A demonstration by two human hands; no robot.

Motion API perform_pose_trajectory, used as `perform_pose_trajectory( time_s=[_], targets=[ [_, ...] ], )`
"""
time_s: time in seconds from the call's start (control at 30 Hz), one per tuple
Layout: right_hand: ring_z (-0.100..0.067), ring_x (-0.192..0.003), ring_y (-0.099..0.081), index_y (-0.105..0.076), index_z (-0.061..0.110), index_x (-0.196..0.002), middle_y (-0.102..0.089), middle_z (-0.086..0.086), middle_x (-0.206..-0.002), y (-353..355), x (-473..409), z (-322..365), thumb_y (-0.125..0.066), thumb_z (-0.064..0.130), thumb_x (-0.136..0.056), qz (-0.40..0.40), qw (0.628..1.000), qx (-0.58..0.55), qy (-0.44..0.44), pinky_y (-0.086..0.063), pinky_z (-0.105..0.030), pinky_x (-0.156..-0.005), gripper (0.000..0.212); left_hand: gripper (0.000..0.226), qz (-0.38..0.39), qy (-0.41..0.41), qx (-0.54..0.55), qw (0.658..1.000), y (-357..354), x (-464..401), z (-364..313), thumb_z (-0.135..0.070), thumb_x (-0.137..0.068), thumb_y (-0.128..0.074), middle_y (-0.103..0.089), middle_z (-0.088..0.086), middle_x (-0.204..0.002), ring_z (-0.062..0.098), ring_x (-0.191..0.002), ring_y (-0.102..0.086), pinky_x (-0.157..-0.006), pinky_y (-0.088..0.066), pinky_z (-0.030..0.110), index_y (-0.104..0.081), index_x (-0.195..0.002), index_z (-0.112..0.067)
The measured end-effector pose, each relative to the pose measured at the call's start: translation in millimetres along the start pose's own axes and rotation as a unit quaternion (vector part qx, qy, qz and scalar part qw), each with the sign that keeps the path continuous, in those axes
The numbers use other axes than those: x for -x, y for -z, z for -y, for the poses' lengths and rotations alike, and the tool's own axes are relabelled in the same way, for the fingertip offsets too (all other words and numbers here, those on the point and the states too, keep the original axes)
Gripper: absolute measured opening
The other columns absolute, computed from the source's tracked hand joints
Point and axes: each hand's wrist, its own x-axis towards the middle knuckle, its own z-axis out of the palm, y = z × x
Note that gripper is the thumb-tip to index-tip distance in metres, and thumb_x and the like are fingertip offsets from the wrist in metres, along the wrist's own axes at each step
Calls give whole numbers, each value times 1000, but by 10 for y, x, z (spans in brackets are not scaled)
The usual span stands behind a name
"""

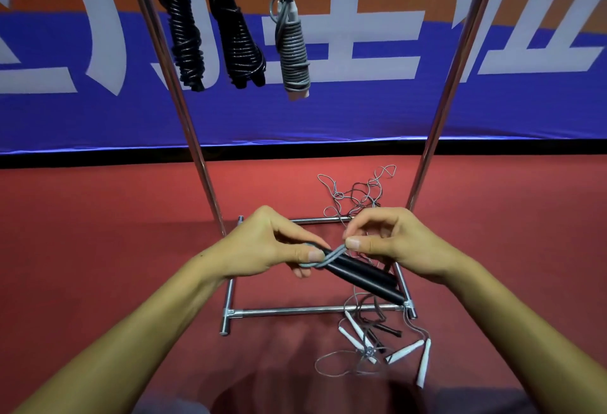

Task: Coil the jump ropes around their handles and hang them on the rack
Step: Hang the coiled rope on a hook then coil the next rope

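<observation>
Two black handles (364, 277), smooth matte cylinders held side by side, lie slanted between the hands above the rack's base. The left hand (279, 244) grips their upper end, thumb pressed flat over a thin grey cord (323, 259) that loops around them. The right hand (391, 242) pinches that same cord between thumb and forefinger just beside the handles, its other fingers curled.

The rack (315, 310) is shiny chrome tubing: two slanting uprights rising from a rectangular floor frame with a bolted joint at each near corner. From its top bar hang three finished bundles: two black coiled ropes (184, 39) (236, 42), glossy and tightly spiralled, and one grey coiled rope (294, 52) wound in neat rings around pale handles.

On the red carpeted floor (98, 216), a loose tangle of thin grey and dark cords (358, 193) lies behind the frame. In front of it, near the right corner, lie slim tapered white handles (404, 353) and small dark handles (387, 331) amid more wiry cord. A blue banner (361, 111) with large white characters backs the scene.
</observation>
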Motion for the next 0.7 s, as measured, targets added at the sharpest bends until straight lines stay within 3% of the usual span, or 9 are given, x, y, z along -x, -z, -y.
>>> perform_pose_trajectory(
  time_s=[0.13,0.27,0.37,0.43,0.5,0.6,0.7],
  targets=[
    [-10,-51,-41,-75,12,-93,-56,-6,-69,-10,6,-15,-77,16,-86,31,996,-80,-37,-33,-20,-46,8,26,14,-3,36,999,-57,37,-75,2,-89,-77,-78,22,-84,23,-69,-73,-72,-61,32,-77,-114,6],
    [-9,-52,-56,-75,9,-90,-68,-5,-72,-161,-52,-49,-76,19,-83,-39,990,-136,-14,-45,-18,-49,12,28,-40,-6,120,992,-116,47,-123,-5,-83,-77,-77,20,-85,21,-67,-71,-69,-61,30,-80,-109,2],
    [-10,-46,-40,-70,1,-105,-61,-19,-80,-388,-115,-139,-65,4,-90,-80,953,-291,8,-30,-16,-38,16,26,-100,6,226,969,-141,19,-131,-9,-79,-75,-77,20,-88,19,-67,-70,-66,-61,29,-82,-103,-2],
    [-9,-50,-37,-62,-8,-114,-62,-18,-85,-502,-136,-167,-54,-6,-93,-102,939,-329,12,-24,-15,-41,22,24,-135,23,270,953,-135,0,-135,-11,-80,-74,-78,20,-93,19,-69,-73,-67,-61,27,-83,-100,-4],
    [-12,-54,-36,-65,-7,-110,-59,-17,-84,-570,-151,-162,-64,0,-94,-116,944,-309,22,-18,-22,-46,17,23,-168,38,293,940,-117,-19,-121,-13,-80,-75,-79,19,-97,19,-73,-75,-69,-62,26,-84,-99,-5],
    [-12,-56,-23,-72,6,-101,-28,-13,-77,-704,-156,-151,-82,26,-86,-128,951,-280,26,-12,-27,-48,26,27,-192,57,298,934,-125,-39,-79,-14,-78,-77,-79,21,-100,22,-79,-75,-71,-63,28,-83,-101,-3],
    [-8,-52,-16,-77,17,-88,-32,0,-68,-817,-130,-132,-76,32,-93,-180,931,-317,-9,-8,-25,-46,16,33,-182,66,277,941,-209,-57,-33,-17,-78,-79,-79,22,-104,24,-82,-76,-75,-64,29,-81,-108,-2]
  ],
)
